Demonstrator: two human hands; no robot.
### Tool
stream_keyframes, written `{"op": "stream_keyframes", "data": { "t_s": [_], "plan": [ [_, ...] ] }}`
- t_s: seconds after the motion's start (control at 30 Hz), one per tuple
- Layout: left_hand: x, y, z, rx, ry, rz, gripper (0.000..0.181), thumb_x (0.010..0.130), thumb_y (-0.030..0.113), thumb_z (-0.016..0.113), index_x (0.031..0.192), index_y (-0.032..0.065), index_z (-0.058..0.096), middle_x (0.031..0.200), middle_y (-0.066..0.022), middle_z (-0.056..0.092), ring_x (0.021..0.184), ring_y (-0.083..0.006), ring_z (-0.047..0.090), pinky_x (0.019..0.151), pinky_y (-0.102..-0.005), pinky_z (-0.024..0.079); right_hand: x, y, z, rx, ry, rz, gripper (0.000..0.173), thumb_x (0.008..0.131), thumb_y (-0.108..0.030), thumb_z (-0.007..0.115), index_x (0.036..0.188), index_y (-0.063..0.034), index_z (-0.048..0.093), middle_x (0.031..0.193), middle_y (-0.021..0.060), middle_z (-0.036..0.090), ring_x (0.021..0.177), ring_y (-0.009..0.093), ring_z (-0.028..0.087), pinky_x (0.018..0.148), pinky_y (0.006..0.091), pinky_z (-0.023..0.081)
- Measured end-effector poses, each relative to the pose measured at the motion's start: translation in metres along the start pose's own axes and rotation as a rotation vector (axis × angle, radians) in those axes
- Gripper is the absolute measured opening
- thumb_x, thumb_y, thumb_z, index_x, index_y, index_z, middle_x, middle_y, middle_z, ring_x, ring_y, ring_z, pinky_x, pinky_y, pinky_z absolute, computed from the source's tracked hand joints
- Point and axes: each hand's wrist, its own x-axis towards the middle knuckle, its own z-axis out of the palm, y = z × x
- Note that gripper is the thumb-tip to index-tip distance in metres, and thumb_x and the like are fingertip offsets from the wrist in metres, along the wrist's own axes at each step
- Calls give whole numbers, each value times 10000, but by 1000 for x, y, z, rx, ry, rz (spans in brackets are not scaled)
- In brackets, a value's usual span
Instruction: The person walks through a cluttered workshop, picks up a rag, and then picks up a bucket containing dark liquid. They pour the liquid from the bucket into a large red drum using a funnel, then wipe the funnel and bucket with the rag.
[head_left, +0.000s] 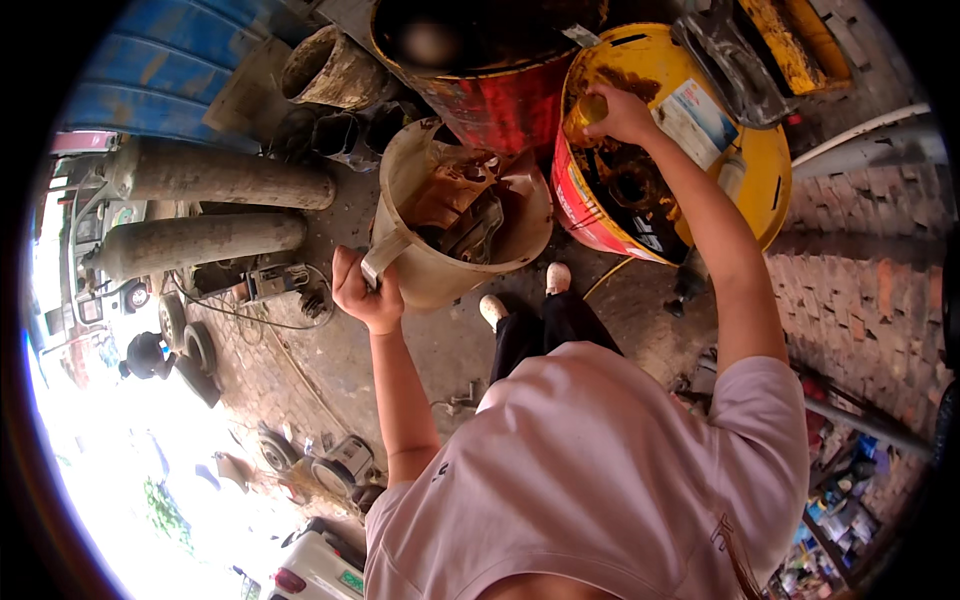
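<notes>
My left hand (367, 290) is closed around the handle of a large, stained plastic pitcher (427, 281). Inside the pitcher lie crumpled brown film and dark, oily pieces. At the upper right, my right hand (624, 114) grips a small amber, oily container (586, 116) over the top of a yellow and red metal drum (772, 176). Dark brown grease coats part of the drum's top, where a round, greasy ring-shaped part (632, 184) sits below my right hand. A stained paper label (694, 124) and a small bottle (731, 176) are also on that drum.
An open red drum (495, 105) stands beside the yellow one. A dirty bucket (330, 71) lies behind. Two gas cylinders (217, 176) (202, 244) are at left. A black jerrycan (731, 67) is at upper right, near a brick wall (862, 285). A person (145, 355) is far left by tyres (199, 347).
</notes>
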Motion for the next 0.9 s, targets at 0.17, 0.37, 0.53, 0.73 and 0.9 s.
{"op": "stream_keyframes", "data": {
  "t_s": [0.17,0.37,0.53,0.73,0.9],
  "plan": [
    [-8,-5,-8,62,-52,-26,81,690,48,580,719,-27,595,662,-126,510,566,-271,485,507,-338,371,-6,3,3,105,31,20,731,598,-354,774,1212,-73,493,1202,135,536,1112,281,510,910,363,409],
    [-7,-8,-5,32,-21,-6,92,676,57,595,699,-30,574,641,-109,476,549,-252,455,493,-331,348,-9,12,6,193,37,11,759,605,-409,763,1243,-114,474,1202,134,536,1104,297,515,906,371,422],
    [-3,-6,-2,-10,-21,-51,105,625,30,605,627,-11,508,626,-81,439,556,-243,423,493,-308,341,-14,15,8,209,45,-6,742,625,-382,764,1249,-120,459,1196,132,539,1108,294,515,909,376,419],
    [-1,-10,0,-17,-42,-31,117,612,27,607,631,-16,499,627,-88,433,563,-254,422,506,-316,345,-26,11,9,284,54,-58,692,654,-322,767,1240,-120,460,1200,131,535,1104,290,519,903,372,423],
    [-3,-16,2,-22,-44,-37,126,604,34,611,640,-26,506,637,-97,446,572,-264,434,519,-321,361,-25,12,8,381,34,-29,698,651,-272,780,1248,-113,454,1182,115,545,1082,255,533,901,343,423]
  ]
}}
